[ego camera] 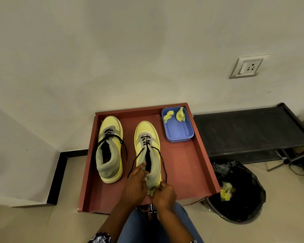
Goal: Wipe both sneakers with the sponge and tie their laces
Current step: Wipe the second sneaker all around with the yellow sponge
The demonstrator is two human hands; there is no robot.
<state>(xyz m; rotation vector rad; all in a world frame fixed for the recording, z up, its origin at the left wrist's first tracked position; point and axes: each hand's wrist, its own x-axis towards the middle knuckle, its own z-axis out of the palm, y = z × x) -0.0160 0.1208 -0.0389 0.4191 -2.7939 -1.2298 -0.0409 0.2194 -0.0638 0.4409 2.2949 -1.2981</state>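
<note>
Two yellow-and-grey high-top sneakers stand toes away from me on a reddish-brown tray. The left sneaker is untouched, its black laces loose. My left hand grips the collar of the right sneaker at its left side. My right hand presses a yellow sponge piece against that sneaker's heel. The right sneaker's black laces hang untied down both sides.
A blue plastic box with two yellow sponge pieces sits in the tray's far right corner. A bin with a black liner, holding used yellow scraps, stands on the floor to the right. Behind it is a low black rack. The wall is close behind.
</note>
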